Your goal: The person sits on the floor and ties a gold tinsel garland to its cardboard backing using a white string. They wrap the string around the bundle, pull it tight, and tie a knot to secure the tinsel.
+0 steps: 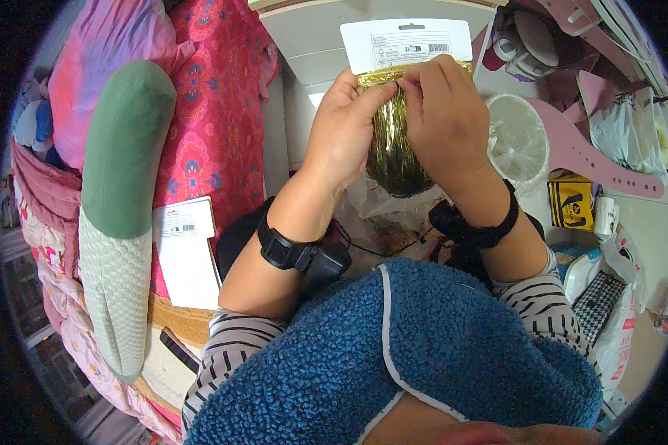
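Note:
A bundle of gold metallic foil fringe (399, 144) hangs down in front of me from a white hang card (406, 41) with a slotted top, printed text and a barcode. My left hand (342, 125) grips the left side of the fringe's gold top band (378, 77), thumb across the strands. On the right, my right hand (448, 114) pinches at the same band just under the card, its fingertips meeting the left thumb. The fingers hide part of the band, so what exactly they pinch is unclear.
To the left, a long green and pale cushion (128, 167) lies beside a second white card (185, 253) and red patterned fabric (217, 139). A drawer unit (312, 33) stands ahead. On the right are a lined waste bin (515, 139), a pink strap (607, 161), a yellow box (570, 204) and plastic bags (626, 130).

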`<state>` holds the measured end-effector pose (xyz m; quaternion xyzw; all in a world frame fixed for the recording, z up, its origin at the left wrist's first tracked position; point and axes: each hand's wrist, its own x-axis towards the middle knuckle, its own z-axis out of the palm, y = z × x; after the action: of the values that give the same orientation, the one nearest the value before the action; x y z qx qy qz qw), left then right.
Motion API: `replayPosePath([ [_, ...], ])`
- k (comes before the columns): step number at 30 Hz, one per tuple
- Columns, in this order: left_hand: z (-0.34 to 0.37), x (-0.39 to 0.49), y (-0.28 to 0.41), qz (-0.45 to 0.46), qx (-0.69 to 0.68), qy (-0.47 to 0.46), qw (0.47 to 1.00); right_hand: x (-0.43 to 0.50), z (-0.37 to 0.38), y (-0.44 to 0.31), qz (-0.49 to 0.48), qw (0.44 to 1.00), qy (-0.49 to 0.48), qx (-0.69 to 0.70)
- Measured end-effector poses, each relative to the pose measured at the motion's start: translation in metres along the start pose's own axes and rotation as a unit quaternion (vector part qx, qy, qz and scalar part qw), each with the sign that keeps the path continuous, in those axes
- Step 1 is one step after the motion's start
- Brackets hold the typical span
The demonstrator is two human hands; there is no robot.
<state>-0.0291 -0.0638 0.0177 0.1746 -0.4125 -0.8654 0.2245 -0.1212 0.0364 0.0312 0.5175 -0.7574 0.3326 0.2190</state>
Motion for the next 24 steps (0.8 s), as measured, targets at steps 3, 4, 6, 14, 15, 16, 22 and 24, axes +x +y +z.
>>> replayPosePath([
  [3,0.0003,-0.0006,0.0001,0.002,-0.004,-0.004,1.0,0.0004,0.0009,0.0005,-0.011,1.0,0.013,0.009],
  [4,0.0002,-0.0006,-0.0002,0.002,-0.005,-0.003,1.0,0.0002,0.001,0.0006,-0.011,1.0,0.014,0.008],
  [6,-0.0005,-0.0005,-0.0008,0.001,-0.008,0.0,1.0,-0.0003,0.0012,0.001,-0.011,1.0,0.014,0.006],
  [14,-0.002,0.0008,-0.002,0.014,-0.003,0.005,1.0,-0.0011,0.0012,0.0016,-0.014,1.0,0.016,0.0],
  [15,-0.0017,0.0004,-0.002,0.012,0.0,0.006,1.0,-0.0019,0.0009,0.0008,-0.016,1.0,0.013,0.005],
  [16,-0.0013,0.0006,-0.002,0.012,-0.002,0.003,1.0,-0.0016,0.0014,0.0008,-0.018,1.0,0.017,0.002],
  [22,-0.0011,0.0005,-0.0008,0.019,-0.018,-0.002,1.0,-0.0008,0.0036,0.002,-0.014,1.0,0.022,-0.005],
  [24,-0.0015,0.0003,-0.0009,0.019,-0.033,-0.006,0.999,-0.0017,0.0037,0.0025,-0.014,1.0,0.022,-0.005],
])
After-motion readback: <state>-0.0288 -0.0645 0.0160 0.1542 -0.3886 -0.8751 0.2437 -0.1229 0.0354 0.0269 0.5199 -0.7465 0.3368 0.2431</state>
